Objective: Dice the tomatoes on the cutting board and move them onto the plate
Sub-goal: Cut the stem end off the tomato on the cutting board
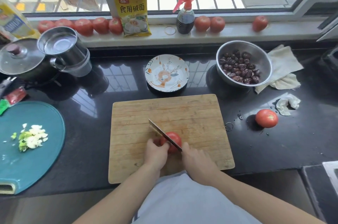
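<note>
The tomato sits on the near centre of the cutting board. The left hand grips the tomato, fingers curled on its left side. The right hand holds the knife, fingers clamped on the handle, blade across the tomato. The plate stands just beyond the board's far edge on the worktop.

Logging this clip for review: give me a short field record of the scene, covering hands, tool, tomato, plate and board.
left hand: holds the tomato steady
right hand: grips the knife
knife: blade across the tomato's top
tomato: whole, on the wooden cutting board
plate: behind the board, no tomato in it
spare tomato: on the counter right of the board
</note>
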The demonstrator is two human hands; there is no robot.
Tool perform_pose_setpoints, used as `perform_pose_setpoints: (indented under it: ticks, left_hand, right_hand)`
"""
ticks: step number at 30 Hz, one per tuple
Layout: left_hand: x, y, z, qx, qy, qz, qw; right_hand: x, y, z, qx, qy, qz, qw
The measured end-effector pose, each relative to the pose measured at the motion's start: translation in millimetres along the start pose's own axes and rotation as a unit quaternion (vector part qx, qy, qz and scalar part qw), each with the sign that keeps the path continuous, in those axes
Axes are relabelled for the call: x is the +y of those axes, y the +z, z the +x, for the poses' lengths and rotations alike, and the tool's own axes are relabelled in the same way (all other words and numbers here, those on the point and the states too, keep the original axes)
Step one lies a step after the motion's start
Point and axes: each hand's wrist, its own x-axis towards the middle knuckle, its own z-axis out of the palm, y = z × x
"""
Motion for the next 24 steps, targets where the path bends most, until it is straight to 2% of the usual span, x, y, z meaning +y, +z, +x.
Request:
perform_pose_setpoints:
  ticks: [5,8,14,24]
  left_hand:
    - [-2.6,1.7,2.7,0.007,0.003,0.012,1.000]
    - [-0.6,1.1,-3.1,0.001,0.008,0.015,1.000]
    - [-7.4,-2.2,-6.0,-0.030,0.021,0.014,0.999]
    - [-27.4,-26.9,-13.0,-0.007,0.078,0.172,0.982]
  right_hand:
    - [30.7,15.0,-28.8,-0.041,0.023,0.014,0.999]
    - [28.7,20.4,-28.4,-0.036,0.020,-0.017,0.999]
    - [3.6,9.7,13.1,0.020,0.016,0.017,1.000]
    - [32.9,11.2,5.0,0.058,0.041,0.132,0.989]
